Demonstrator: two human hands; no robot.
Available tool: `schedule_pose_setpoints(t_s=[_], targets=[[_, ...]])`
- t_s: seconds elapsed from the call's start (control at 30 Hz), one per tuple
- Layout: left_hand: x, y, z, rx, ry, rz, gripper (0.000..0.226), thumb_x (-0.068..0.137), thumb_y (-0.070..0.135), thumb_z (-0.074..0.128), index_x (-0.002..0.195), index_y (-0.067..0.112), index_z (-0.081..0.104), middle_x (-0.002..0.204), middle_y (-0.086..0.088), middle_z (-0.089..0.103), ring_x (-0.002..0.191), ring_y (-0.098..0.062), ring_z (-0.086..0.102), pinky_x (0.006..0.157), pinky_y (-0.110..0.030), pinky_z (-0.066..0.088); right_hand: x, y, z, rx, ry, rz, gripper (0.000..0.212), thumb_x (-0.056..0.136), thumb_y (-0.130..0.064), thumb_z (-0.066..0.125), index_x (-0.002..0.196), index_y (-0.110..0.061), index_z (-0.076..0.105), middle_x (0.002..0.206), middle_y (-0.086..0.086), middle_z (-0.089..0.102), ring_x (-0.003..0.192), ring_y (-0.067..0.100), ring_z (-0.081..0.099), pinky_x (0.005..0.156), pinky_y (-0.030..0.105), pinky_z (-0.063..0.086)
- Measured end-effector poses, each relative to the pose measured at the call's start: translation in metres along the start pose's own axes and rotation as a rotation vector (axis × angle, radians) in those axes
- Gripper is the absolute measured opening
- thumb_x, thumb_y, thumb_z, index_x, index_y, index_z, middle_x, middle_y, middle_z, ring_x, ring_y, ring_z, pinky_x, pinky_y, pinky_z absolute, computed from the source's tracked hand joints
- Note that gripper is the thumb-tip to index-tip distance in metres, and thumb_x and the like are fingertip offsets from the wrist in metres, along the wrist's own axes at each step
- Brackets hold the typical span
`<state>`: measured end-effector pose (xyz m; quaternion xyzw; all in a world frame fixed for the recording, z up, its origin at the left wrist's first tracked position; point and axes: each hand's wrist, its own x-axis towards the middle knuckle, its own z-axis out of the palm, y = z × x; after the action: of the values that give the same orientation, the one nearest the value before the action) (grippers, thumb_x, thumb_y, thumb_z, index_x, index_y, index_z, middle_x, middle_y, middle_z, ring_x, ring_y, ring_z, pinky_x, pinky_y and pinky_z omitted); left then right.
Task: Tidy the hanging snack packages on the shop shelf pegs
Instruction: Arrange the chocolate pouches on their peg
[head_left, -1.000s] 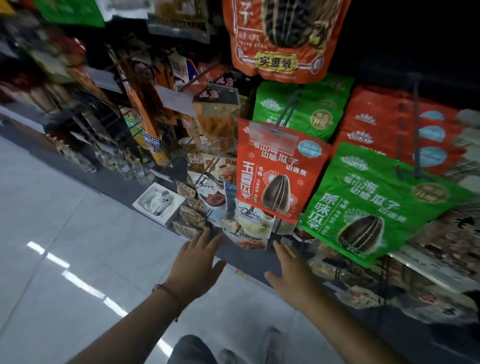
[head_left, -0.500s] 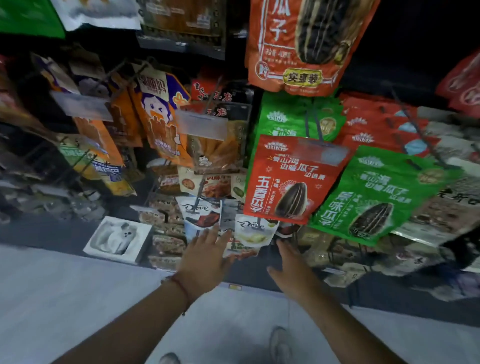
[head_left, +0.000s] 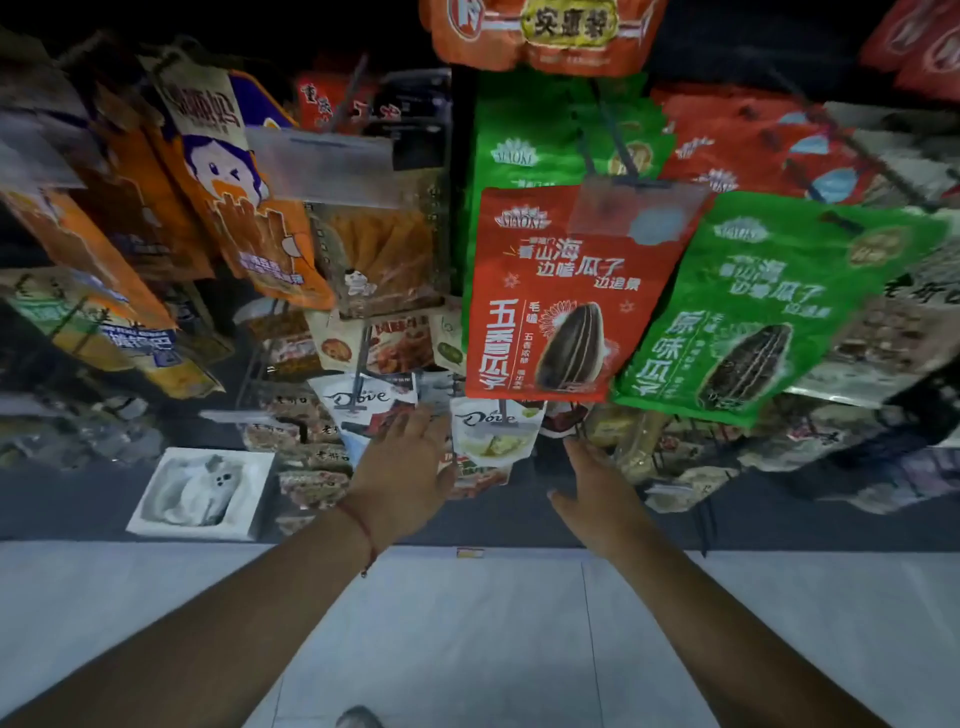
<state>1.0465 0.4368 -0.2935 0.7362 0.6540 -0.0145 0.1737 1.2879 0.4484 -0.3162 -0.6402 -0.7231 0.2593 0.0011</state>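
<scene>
Below the red sunflower-seed bag (head_left: 550, 296), which hung on its peg at the middle of the dim shop shelf, two white Dove chocolate pouches (head_left: 493, 434) hung side by side. Left hand (head_left: 402, 467) reached with straight fingers to the left Dove pouch (head_left: 363, 410), fingertips at its lower edge; right hand (head_left: 597, 488) hovered spread and empty, just right of the other pouch. Right of the red bag hung a green sunflower-seed bag (head_left: 769, 306); to its left, orange snack bags (head_left: 244, 208). Beneath lay pale grey floor tiles (head_left: 467, 639).
</scene>
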Motion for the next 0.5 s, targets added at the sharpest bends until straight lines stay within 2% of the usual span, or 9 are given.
schedule_pose_setpoints(t_s=[0.17, 0.3, 0.37, 0.43, 0.5], targets=[[0.026, -0.008, 0.036, 0.007, 0.117, -0.026, 0.071, 0.097, 0.046, 0.043, 0.155, 0.023, 0.009, 0.163, -0.008, 0.008, 0.147, -0.029, 0.015, 0.117, -0.047, 0.023, 0.022, 0.015, 0.018, -0.027, 0.062, -0.111, 0.075, 0.095, -0.032, 0.056, 0.155, -0.016, 0.013, 0.161, 0.004, 0.017, 0.147, 0.021, 0.018, 0.118, 0.034, 0.022], [0.052, -0.016, 0.073, -0.055, 0.21, 0.034, 0.074, 0.099, 0.045, 0.042, 0.155, 0.024, 0.0, 0.163, -0.006, 0.001, 0.149, -0.026, 0.009, 0.117, -0.041, 0.021, 0.057, 0.032, 0.047, 0.006, 0.158, -0.154, 0.074, 0.094, -0.034, 0.057, 0.154, -0.019, 0.016, 0.158, 0.001, 0.025, 0.144, 0.023, 0.027, 0.115, 0.037, 0.029], [0.069, -0.025, 0.093, -0.107, 0.291, 0.073, 0.075, 0.099, 0.045, 0.042, 0.155, 0.026, -0.004, 0.163, -0.005, 0.001, 0.149, -0.025, 0.008, 0.117, -0.04, 0.023, 0.079, 0.039, 0.065, 0.116, 0.221, -0.121, 0.077, 0.093, -0.036, 0.058, 0.155, -0.022, 0.015, 0.151, 0.001, 0.037, 0.135, 0.022, 0.04, 0.107, 0.036, 0.038], [0.086, -0.033, 0.113, -0.156, 0.394, 0.118, 0.078, 0.098, 0.041, 0.047, 0.155, 0.027, -0.004, 0.163, -0.006, 0.008, 0.148, -0.024, 0.014, 0.115, -0.039, 0.026, 0.099, 0.042, 0.082, 0.318, 0.247, -0.101, 0.075, 0.092, -0.038, 0.06, 0.153, -0.029, 0.018, 0.139, -0.003, 0.051, 0.119, 0.018, 0.054, 0.095, 0.036, 0.047], [0.101, -0.039, 0.132, -0.229, 0.508, 0.181, 0.081, 0.096, 0.036, 0.053, 0.154, 0.03, -0.003, 0.158, -0.005, 0.025, 0.14, -0.024, 0.033, 0.107, -0.04, 0.039, 0.115, 0.042, 0.1, 0.568, 0.286, -0.114, 0.06, 0.089, -0.039, 0.062, 0.143, -0.04, 0.036, 0.124, -0.013, 0.061, 0.107, 0.014, 0.062, 0.09, 0.04, 0.052]])
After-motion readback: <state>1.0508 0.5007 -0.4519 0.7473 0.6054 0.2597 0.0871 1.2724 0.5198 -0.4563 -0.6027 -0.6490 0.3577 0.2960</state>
